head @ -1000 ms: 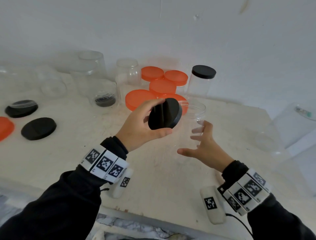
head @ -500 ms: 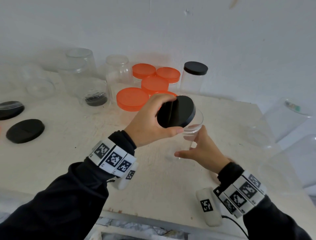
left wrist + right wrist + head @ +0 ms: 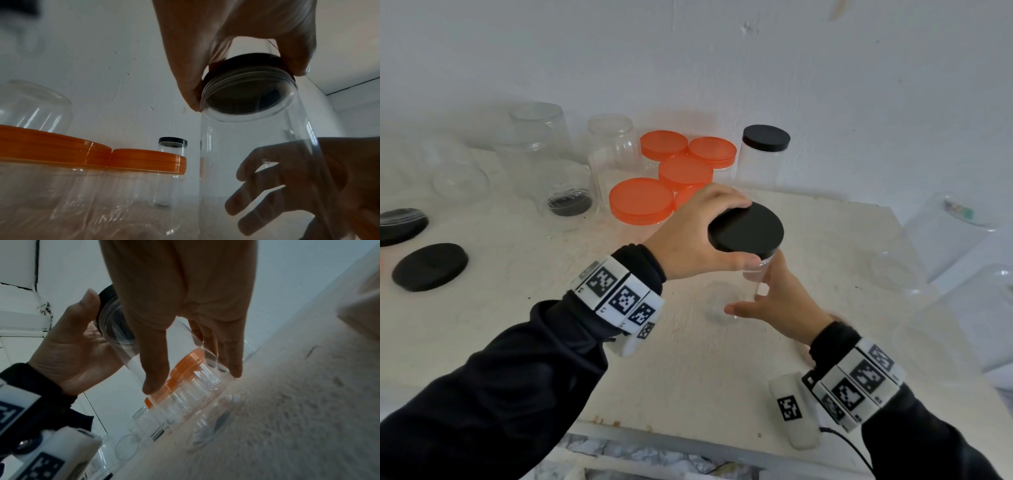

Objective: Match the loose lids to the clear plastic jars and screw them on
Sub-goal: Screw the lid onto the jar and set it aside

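White table (image 3: 517,342) — five orange lids (image 3: 642,200), three black.

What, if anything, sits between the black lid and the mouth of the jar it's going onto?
Nothing visible. The left hand holds the black lid right at the mouth of the clear jar; the left wrist view shows the threaded rim just under it, unobstructed. The right hand steadies the jar lower down, clear of the rim.
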### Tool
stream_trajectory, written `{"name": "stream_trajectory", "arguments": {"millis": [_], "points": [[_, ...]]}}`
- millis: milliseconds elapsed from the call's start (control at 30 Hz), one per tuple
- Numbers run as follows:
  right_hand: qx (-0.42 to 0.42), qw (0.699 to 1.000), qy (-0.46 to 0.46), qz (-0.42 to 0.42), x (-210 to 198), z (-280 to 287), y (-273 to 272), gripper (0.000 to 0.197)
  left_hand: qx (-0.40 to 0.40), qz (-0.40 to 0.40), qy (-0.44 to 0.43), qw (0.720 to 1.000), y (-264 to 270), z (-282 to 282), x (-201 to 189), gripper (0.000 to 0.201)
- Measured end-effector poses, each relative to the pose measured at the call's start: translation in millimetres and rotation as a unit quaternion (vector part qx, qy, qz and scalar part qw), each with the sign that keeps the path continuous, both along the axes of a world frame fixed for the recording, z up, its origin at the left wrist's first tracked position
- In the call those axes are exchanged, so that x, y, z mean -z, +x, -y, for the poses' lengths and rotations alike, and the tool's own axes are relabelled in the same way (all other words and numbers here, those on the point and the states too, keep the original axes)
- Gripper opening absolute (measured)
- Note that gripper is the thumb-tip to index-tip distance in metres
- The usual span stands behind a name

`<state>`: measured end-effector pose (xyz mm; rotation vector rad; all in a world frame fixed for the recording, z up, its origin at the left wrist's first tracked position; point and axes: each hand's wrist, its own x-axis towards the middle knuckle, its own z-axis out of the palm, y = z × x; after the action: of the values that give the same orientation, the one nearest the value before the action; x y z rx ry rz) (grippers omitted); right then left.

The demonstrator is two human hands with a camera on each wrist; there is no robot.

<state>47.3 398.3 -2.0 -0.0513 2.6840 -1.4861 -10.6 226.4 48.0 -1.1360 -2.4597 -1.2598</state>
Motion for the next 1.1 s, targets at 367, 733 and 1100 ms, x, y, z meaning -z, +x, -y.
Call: {"name": "stream_trajectory", "arguments": {"millis": [367,733,1100], "points": [[-0.059,0.998,0.031,-0.007,-85.6,-20.5,-3.8,0.113,0.009,0.232,0.082,0.969,9.7,5.9,30.5,0.136],[-0.289,0.836,0.466,-0.004,-146.6,27.3,-33.7,0.092,-0.024,0.218,0.11,0.969,8.1,-5.3,36.0,0.076],[-0.345,0.811,0.472,0.001,-152.9,28.3,-45.1,0.078,-0.024,0.225,0.099,0.969,5.7,-4.2,36.1,0.071]]}}
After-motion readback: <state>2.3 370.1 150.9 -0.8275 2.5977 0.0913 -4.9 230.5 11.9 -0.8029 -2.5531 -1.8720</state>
